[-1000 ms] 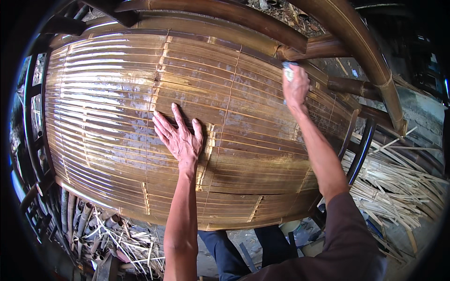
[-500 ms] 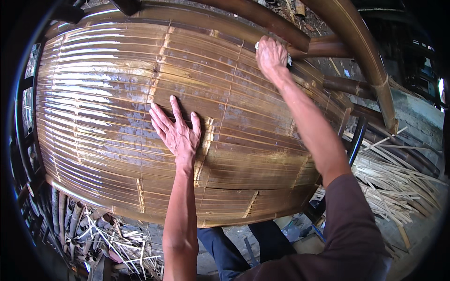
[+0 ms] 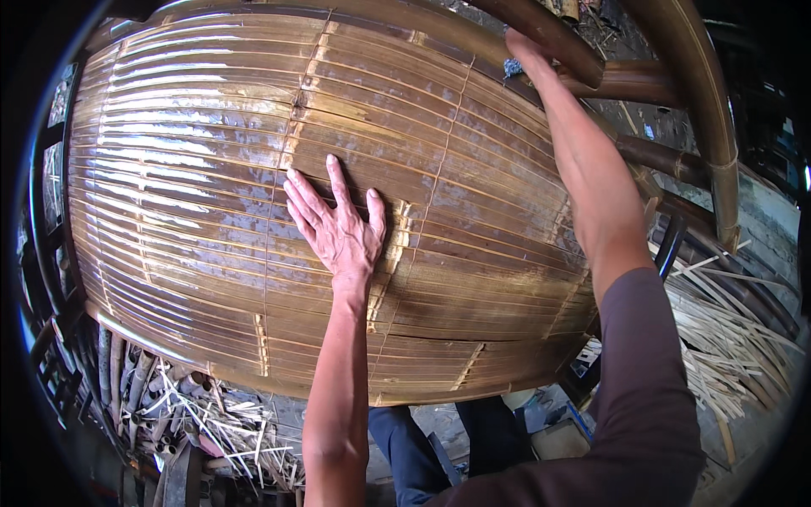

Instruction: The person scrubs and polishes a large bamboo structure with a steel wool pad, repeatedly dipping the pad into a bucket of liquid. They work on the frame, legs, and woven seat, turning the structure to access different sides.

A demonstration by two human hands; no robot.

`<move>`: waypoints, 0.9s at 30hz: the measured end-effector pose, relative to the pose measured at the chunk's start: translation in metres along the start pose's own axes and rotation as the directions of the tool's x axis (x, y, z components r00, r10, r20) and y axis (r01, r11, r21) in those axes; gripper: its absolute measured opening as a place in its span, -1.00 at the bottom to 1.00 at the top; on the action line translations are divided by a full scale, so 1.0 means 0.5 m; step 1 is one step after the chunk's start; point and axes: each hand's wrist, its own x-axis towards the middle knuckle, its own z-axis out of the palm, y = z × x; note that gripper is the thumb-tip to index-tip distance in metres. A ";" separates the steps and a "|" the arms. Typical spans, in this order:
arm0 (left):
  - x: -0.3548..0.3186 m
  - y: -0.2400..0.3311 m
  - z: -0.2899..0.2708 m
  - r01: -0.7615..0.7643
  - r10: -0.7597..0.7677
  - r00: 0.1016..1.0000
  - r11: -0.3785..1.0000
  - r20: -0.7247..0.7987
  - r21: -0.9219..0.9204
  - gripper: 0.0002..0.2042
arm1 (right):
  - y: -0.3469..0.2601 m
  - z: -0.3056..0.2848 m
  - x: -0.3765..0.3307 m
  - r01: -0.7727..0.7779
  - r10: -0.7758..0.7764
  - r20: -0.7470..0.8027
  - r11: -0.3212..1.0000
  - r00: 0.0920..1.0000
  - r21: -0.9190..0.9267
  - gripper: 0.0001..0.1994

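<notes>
A wide slatted bamboo panel [image 3: 473, 287], brown and glossy with wet-looking patches, stretches out before me. My left hand [image 3: 348, 232] lies flat on its middle, fingers spread, holding nothing. My right hand [image 3: 525, 51] is at the panel's far edge, reaching in by a thick bamboo pole [image 3: 541, 25] that partly covers it. A small crumpled blue-grey rag [image 3: 512, 68] sticks out from under this hand. Most of the right fingers are hidden.
Curved bamboo bars [image 3: 718, 127] form a frame at the far right. Pale split strips [image 3: 718, 355] lie heaped on the floor at right. Cut bamboo pieces and shavings [image 3: 211, 422] fill the lower left. My legs [image 3: 414, 448] stand against the near edge.
My right hand has slid farther away with the rag, over the panel's far edge and partly behind the pole. My left hand stays flat on the same part of the panel.
</notes>
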 end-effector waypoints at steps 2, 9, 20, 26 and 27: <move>0.004 0.002 -0.002 0.011 -0.011 1.000 1.000 0.017 -0.011 -0.29 | -0.028 -0.054 0.007 0.096 -0.089 0.069 0.989 0.994 -0.110 -0.78; 0.009 0.004 0.000 0.030 -0.030 0.999 1.000 0.028 -0.001 -0.30 | -0.017 -0.075 0.065 -0.037 0.046 0.354 0.999 0.934 -0.033 -0.64; 0.019 0.013 -0.012 0.081 -0.075 0.991 0.996 0.110 -0.046 -0.28 | 0.021 -0.077 -0.009 -0.229 0.193 0.190 0.955 0.963 0.189 -0.66; 0.014 0.006 -0.016 0.126 -0.111 0.977 0.990 0.181 -0.070 -0.31 | -0.011 -0.087 0.008 0.279 -0.279 0.012 0.956 0.960 -0.086 -0.73; 0.014 0.005 -0.016 0.135 -0.118 0.974 0.988 0.191 -0.080 -0.31 | -0.057 -0.100 0.011 0.180 -0.180 0.002 0.983 0.984 -0.036 -0.74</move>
